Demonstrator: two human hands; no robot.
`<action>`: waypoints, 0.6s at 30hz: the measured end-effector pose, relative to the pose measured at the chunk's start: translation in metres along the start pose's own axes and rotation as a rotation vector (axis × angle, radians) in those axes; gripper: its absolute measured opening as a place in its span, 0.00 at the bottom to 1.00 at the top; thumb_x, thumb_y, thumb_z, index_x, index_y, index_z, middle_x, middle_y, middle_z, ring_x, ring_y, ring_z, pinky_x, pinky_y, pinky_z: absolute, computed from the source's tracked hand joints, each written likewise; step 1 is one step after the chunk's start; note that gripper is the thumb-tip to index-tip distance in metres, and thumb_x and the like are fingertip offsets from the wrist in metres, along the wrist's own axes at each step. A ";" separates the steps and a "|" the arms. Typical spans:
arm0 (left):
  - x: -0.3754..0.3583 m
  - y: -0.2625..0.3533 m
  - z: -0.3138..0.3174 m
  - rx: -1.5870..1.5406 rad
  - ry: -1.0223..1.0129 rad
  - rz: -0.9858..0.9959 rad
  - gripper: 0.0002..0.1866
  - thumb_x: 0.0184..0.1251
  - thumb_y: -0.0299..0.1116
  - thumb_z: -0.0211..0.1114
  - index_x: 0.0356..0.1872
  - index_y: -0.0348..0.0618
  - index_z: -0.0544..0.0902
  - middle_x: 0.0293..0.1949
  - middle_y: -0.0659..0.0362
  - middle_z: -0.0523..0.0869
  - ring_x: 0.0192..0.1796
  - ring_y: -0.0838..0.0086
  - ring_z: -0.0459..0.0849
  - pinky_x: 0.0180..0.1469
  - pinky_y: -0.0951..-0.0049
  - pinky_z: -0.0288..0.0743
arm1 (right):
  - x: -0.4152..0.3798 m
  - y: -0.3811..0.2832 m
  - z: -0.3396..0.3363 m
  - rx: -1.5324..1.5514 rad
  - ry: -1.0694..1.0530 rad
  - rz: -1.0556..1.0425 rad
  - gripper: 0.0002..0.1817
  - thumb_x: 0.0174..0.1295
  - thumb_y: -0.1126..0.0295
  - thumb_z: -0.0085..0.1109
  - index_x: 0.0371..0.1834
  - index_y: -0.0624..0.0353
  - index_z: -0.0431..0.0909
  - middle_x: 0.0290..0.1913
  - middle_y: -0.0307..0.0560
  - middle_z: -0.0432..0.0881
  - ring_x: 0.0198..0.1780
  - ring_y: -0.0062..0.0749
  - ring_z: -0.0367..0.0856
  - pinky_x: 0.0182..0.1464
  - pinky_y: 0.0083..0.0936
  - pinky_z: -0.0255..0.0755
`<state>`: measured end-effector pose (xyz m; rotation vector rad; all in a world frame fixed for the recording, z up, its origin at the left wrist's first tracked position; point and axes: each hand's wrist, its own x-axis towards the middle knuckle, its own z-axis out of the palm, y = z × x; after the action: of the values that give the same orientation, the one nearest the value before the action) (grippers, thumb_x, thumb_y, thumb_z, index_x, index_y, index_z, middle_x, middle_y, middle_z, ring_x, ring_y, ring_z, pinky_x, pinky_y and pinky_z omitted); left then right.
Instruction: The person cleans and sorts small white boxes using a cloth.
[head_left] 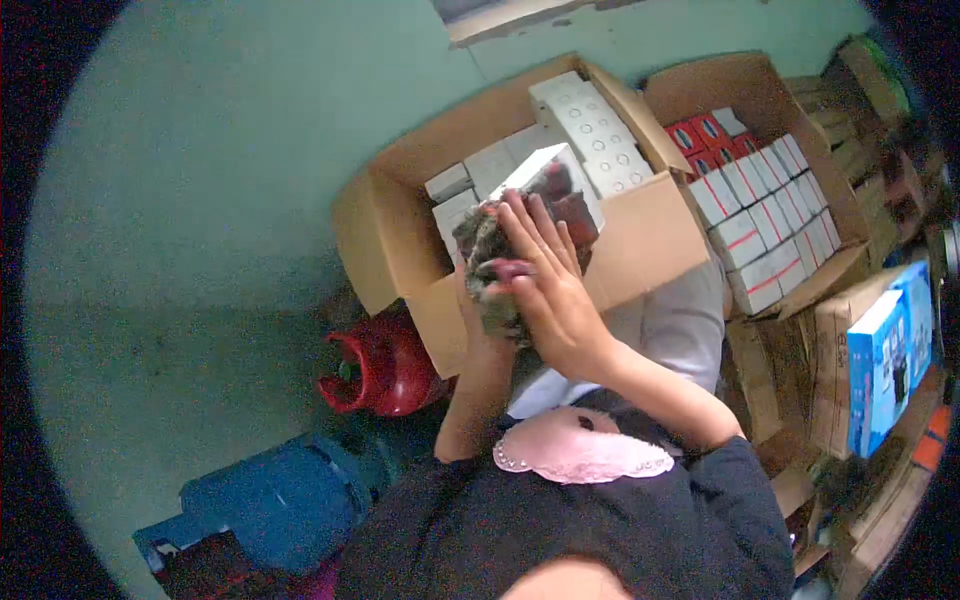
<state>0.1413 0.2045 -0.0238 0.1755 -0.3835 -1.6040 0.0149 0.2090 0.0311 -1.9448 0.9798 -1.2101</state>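
Observation:
In front of my chest, a crumpled grey-green cloth (490,255) with pinkish patches is bunched between my two hands. My left hand (482,325) is closed on the cloth from the left side, its fingers mostly hidden behind it. My right hand (560,300) lies against the cloth and the box beyond, its fingers stretched out and slightly apart. A white box (553,158) with a dark picture on its face stands just past my fingertips. How the box is supported is hidden by the hands and cloth.
Behind my hands, an open carton (395,235) holds several white boxes. Another carton (700,80) at right contains red and white boxes. A red gas cylinder (400,365) and a blue one (275,495) stand left. A blue box (890,365) and stacked cardboard are at right.

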 end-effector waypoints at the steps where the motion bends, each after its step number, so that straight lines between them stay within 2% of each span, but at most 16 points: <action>1: -0.007 -0.013 0.007 -0.173 -0.025 0.000 0.24 0.78 0.49 0.45 0.59 0.40 0.75 0.56 0.51 0.80 0.56 0.65 0.81 0.61 0.66 0.74 | -0.002 -0.002 0.001 -0.027 0.059 0.001 0.30 0.74 0.60 0.36 0.77 0.58 0.52 0.78 0.57 0.48 0.79 0.53 0.42 0.76 0.41 0.39; 4: -0.025 -0.022 0.051 0.455 0.252 0.130 0.23 0.79 0.49 0.43 0.54 0.40 0.75 0.52 0.53 0.81 0.54 0.67 0.80 0.58 0.68 0.74 | 0.001 0.010 -0.005 0.033 0.246 0.053 0.30 0.76 0.56 0.30 0.77 0.60 0.51 0.79 0.51 0.47 0.80 0.47 0.39 0.77 0.37 0.32; 5: -0.029 -0.024 0.072 0.744 0.362 0.191 0.23 0.79 0.50 0.43 0.53 0.40 0.75 0.50 0.54 0.80 0.52 0.68 0.80 0.56 0.69 0.73 | 0.002 0.019 -0.012 0.038 0.306 -0.017 0.27 0.76 0.64 0.33 0.76 0.60 0.52 0.78 0.59 0.48 0.79 0.55 0.43 0.77 0.43 0.36; 6: -0.032 -0.026 0.081 1.033 0.467 0.254 0.23 0.80 0.50 0.42 0.51 0.40 0.76 0.48 0.55 0.80 0.51 0.69 0.79 0.55 0.70 0.73 | 0.004 0.031 -0.017 0.022 0.351 -0.039 0.27 0.76 0.65 0.32 0.76 0.62 0.52 0.77 0.60 0.49 0.79 0.55 0.43 0.77 0.43 0.37; 8: -0.044 -0.031 0.077 0.878 0.476 0.266 0.25 0.80 0.53 0.40 0.52 0.39 0.72 0.47 0.56 0.77 0.49 0.73 0.76 0.53 0.71 0.71 | 0.002 0.056 -0.022 -0.009 0.438 -0.087 0.26 0.77 0.66 0.31 0.75 0.64 0.51 0.77 0.62 0.49 0.78 0.56 0.43 0.77 0.43 0.37; 10: -0.042 -0.040 0.096 0.712 0.463 0.332 0.26 0.80 0.53 0.40 0.54 0.39 0.71 0.48 0.55 0.76 0.49 0.73 0.75 0.53 0.70 0.70 | -0.007 0.087 -0.014 -0.061 0.488 -0.148 0.26 0.77 0.66 0.30 0.75 0.66 0.51 0.76 0.64 0.50 0.78 0.58 0.43 0.77 0.44 0.37; 11: -0.043 -0.036 0.085 0.962 0.360 0.392 0.25 0.80 0.54 0.39 0.54 0.40 0.69 0.48 0.54 0.75 0.50 0.71 0.75 0.54 0.69 0.70 | -0.010 0.097 -0.012 -0.084 0.510 -0.182 0.26 0.77 0.67 0.30 0.74 0.67 0.51 0.76 0.65 0.50 0.78 0.60 0.44 0.77 0.45 0.37; 14: -0.028 -0.047 0.103 0.621 0.634 0.391 0.26 0.79 0.55 0.39 0.52 0.40 0.69 0.48 0.54 0.75 0.50 0.71 0.75 0.53 0.69 0.70 | -0.019 0.045 -0.008 -0.151 0.422 -0.006 0.27 0.76 0.69 0.33 0.74 0.69 0.48 0.75 0.67 0.50 0.77 0.65 0.43 0.77 0.49 0.36; 16: -0.027 -0.041 0.030 0.981 0.456 0.284 0.27 0.79 0.57 0.38 0.51 0.40 0.70 0.49 0.53 0.75 0.51 0.71 0.75 0.54 0.68 0.71 | -0.024 0.014 -0.005 0.071 0.323 0.050 0.29 0.74 0.68 0.39 0.74 0.70 0.48 0.75 0.70 0.50 0.76 0.67 0.43 0.76 0.51 0.36; 18: -0.021 -0.040 0.025 0.861 0.350 0.267 0.27 0.79 0.55 0.40 0.54 0.38 0.69 0.47 0.54 0.79 0.50 0.69 0.79 0.54 0.68 0.74 | -0.023 -0.007 -0.005 0.136 0.317 0.042 0.33 0.72 0.66 0.45 0.74 0.71 0.47 0.74 0.73 0.50 0.76 0.69 0.43 0.76 0.53 0.36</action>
<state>0.0967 0.2303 -0.0166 1.0005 -0.7673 -1.0329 0.0050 0.2307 0.0285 -1.6506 1.0582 -1.5505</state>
